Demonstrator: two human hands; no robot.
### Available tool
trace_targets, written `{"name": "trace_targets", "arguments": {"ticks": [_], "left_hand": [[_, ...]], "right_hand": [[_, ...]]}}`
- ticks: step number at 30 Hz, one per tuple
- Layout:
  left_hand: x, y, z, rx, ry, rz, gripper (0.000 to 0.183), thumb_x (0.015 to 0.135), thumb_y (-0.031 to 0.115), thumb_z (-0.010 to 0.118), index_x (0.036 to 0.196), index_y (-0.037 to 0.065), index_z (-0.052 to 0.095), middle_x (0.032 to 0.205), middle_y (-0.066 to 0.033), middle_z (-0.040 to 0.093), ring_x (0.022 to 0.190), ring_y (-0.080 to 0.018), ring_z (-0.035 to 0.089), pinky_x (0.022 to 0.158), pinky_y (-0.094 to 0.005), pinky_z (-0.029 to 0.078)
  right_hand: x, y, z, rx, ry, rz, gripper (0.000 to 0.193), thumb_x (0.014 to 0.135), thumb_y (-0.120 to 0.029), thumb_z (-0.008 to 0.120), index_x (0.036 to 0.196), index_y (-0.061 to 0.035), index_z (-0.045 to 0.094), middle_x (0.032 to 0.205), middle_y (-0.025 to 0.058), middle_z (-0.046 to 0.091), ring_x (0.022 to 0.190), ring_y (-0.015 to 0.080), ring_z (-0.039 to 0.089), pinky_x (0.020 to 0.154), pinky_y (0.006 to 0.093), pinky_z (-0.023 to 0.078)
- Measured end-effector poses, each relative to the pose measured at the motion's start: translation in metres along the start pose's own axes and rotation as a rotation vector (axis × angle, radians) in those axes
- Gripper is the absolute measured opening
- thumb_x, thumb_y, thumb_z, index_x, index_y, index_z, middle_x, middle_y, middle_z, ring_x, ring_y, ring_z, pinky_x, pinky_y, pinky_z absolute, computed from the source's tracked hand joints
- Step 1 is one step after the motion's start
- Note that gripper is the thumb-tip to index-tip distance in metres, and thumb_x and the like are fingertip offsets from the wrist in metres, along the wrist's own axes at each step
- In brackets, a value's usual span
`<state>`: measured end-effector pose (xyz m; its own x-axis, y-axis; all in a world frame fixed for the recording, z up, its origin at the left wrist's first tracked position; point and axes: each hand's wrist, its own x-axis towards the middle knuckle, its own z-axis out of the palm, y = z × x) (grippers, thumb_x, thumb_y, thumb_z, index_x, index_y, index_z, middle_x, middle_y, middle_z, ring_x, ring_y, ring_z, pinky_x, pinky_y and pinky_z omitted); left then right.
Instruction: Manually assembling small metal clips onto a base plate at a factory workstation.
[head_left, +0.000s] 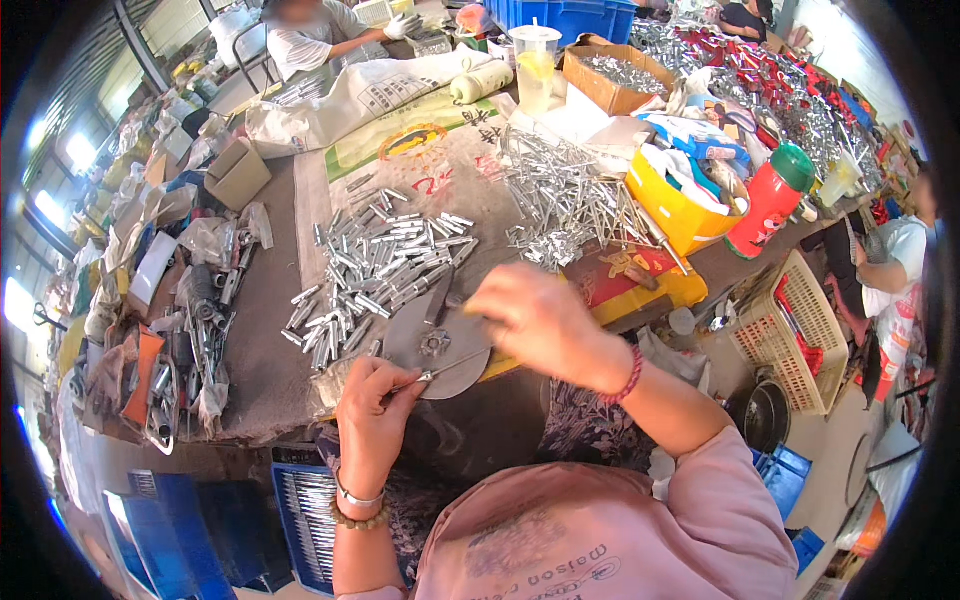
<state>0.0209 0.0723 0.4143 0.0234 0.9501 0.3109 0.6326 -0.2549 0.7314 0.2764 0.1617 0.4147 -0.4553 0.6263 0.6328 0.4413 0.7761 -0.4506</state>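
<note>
My left hand (378,405) pinches a thin metal rod (455,363) with a small fitting at its near end, held low over a round grey metal plate (405,335) at the table's front edge. A small star-shaped metal piece (434,343) sits on that plate. My right hand (530,315), smeared by motion, is closed just right of the plate around what looks like a hammer; its dark head (439,298) stands over the plate's far part. Beyond lies a pile of short silver metal tubes (400,250). Thin metal rods (570,185) are heaped farther right.
A yellow box (680,205) and a red bottle with green lid (770,200) stand at the right. Behind are a plastic cup (535,70) and a carton of metal parts (615,70). A beige crate (790,335) is lower right. A co-worker (310,40) works across the table.
</note>
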Motion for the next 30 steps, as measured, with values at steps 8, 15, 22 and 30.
{"name": "trace_targets", "arguments": {"ticks": [8,15,22,30], "left_hand": [[0.0,-0.002,0.002,0.008,0.005,0.004,0.014,0.085,-0.002,0.086,0.095,0.002,0.077,0.091,-0.0093,0.066,0.081,-0.0247,0.068,0.071,-0.035,0.052],[0.001,-0.001,0.001,0.01,0.013,0.04,0.014,0.085,-0.001,0.086,0.095,0.002,0.076,0.092,-0.0092,0.066,0.081,-0.0255,0.068,0.071,-0.0355,0.052],[-0.004,0.001,0.0,0.009,0.029,0.046,0.014,0.086,0.002,0.087,0.097,0.003,0.078,0.091,-0.0087,0.067,0.079,-0.0251,0.067,0.07,-0.0359,0.052],[-0.007,-0.001,-0.001,0.054,0.007,0.038,0.017,0.084,-0.001,0.086,0.098,0.002,0.077,0.092,-0.009,0.065,0.084,-0.0252,0.068,0.074,-0.0352,0.053]], "right_hand": [[-0.007,0.066,-0.042,-0.332,-0.028,0.196,0.014,0.079,-0.006,0.081,0.093,-0.0078,0.076,0.097,0.0078,0.068,0.103,0.0306,0.07,0.088,0.044,0.058],[0.004,0.076,-0.024,-0.504,-0.056,0.041,0.012,0.079,-0.006,0.077,0.084,-0.0064,0.066,0.094,0.0092,0.063,0.094,0.0317,0.067,0.083,0.0456,0.058],[0.01,0.044,-0.031,-0.312,-0.009,0.095,0.017,0.084,-0.007,0.076,0.095,-0.006,0.063,0.094,0.0129,0.067,0.09,0.0351,0.071,0.077,0.0462,0.059],[0.014,-0.028,0.012,0.036,-0.18,-0.064,0.019,0.085,-0.001,0.07,0.103,-0.0062,0.068,0.097,0.0135,0.063,0.091,0.0368,0.069,0.08,0.0472,0.058]]}}
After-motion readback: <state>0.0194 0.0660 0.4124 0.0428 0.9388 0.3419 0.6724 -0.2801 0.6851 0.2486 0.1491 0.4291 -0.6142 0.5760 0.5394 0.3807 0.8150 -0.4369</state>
